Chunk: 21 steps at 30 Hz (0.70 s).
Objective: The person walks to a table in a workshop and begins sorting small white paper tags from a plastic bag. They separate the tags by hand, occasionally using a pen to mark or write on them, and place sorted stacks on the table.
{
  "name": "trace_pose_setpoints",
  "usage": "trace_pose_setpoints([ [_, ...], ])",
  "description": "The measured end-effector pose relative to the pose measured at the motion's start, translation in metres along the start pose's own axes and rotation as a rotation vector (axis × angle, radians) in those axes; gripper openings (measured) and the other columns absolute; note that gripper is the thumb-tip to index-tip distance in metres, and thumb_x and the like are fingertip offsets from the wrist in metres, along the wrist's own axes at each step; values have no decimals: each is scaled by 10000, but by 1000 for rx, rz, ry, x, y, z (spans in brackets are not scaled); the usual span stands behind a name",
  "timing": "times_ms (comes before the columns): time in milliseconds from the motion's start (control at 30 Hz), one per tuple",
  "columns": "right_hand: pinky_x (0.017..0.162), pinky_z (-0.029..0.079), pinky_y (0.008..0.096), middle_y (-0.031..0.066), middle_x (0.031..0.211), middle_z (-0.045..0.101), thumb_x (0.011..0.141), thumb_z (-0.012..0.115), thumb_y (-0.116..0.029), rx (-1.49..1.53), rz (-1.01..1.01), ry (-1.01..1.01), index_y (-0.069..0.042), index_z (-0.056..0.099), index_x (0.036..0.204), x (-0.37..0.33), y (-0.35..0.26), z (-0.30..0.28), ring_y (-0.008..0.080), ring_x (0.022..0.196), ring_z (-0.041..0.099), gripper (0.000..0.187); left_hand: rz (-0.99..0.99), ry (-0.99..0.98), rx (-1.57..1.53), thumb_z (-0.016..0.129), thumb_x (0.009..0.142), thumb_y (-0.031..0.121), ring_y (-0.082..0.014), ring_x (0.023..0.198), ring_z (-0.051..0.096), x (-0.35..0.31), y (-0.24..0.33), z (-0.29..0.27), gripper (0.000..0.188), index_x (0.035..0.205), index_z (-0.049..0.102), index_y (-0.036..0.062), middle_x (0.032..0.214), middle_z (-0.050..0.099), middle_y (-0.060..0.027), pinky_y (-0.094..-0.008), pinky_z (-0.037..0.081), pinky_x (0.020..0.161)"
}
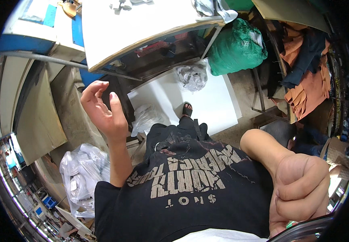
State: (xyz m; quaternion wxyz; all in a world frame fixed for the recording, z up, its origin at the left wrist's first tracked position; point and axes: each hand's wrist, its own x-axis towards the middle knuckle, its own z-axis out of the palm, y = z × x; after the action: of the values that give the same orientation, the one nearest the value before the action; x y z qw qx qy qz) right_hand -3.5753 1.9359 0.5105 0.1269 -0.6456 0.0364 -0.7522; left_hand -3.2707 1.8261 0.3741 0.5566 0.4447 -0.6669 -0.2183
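My left hand (106, 111) is raised in front of me at the left, palm partly up, with its fingers loosely bent and apart from the thumb. It holds nothing and stands off from the white table (130, 28) ahead. Close to the camera at the lower right, my right hand (301, 187) is curled into a fist. Whatever it may hold is hidden; a small green bit shows below its fingers, beside a dark curved rim (311, 230).
A green sack (239, 48) stands right of the table. Clear plastic bags (83, 175) lie at the left, with crumpled plastic (192, 76) on a white floor sheet (218, 105). Orange and dark cloth pieces (309, 88) hang at the right. A board (41, 117) leans at the left.
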Motion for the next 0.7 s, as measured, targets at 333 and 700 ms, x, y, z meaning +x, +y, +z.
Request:
trace_pose_setpoints([
  [333, 587, 421, 242, -17, 845, 552, 985, 605, -103, -30, 1007, 512, -99, 615, 1130, -136, 105, -64, 75, 644, 488, 146, -356, -176, 497, 503, 945, 60, -201, 770, 658, 118, -273, 25, 248, 1129, 666, 20, 869, 687, -114, -347, 530, 734],
  [700, 1081, 497, 562, 254, 1448, 509, 935, 607, -295, -629, 2117, -1370, -63, 550, 1427, -716, 261, -119, 488, 1313, 536, 547, -349, 41, 1006, 497, 844, 189, -246, 763, 726, 106, -358, 26, 301, 953, 756, 79, 834, 758, -113, -364, 532, 711],
])
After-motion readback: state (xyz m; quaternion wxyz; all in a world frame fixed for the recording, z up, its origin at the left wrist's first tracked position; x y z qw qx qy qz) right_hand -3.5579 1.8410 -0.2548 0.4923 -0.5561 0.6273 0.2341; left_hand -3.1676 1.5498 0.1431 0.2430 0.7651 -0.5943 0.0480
